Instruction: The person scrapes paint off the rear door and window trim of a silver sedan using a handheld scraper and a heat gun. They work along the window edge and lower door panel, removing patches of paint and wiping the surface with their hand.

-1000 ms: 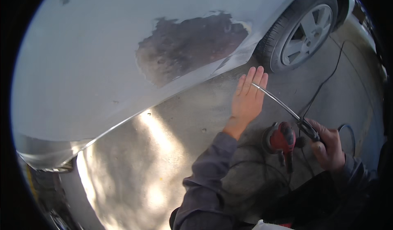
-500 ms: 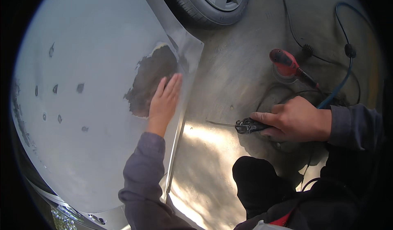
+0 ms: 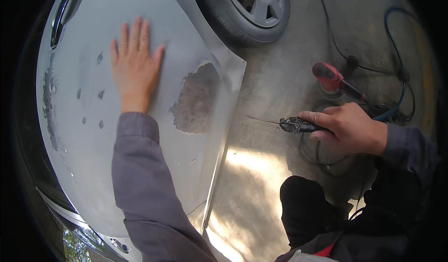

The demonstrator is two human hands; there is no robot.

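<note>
My left hand (image 3: 134,73) lies flat on the pale grey car door (image 3: 154,168), fingers stretched and thumb apart, holding nothing. Small dark sanded spots dot the panel around it. To its right is a large bare brown-grey patch (image 3: 198,101) with ragged edges. Over the floor at the right, my right hand (image 3: 347,127) is closed around a black air blow gun (image 3: 295,125). Its thin metal nozzle points left toward the door edge, clear of the panel. My index finger stretches along the gun's top; the rest of the grip is hidden in my palm.
A red and black sander (image 3: 332,78) lies on the concrete floor (image 3: 266,84) beyond my right hand. A blue hose (image 3: 396,94) and dark cables loop behind it. A car wheel (image 3: 254,10) stands at the top. A door handle (image 3: 63,12) is at the far left.
My left hand has slid from the large bare patch up and left across the door, its fingers now spread. The view has shifted slightly; my right hand still grips the blow gun.
</note>
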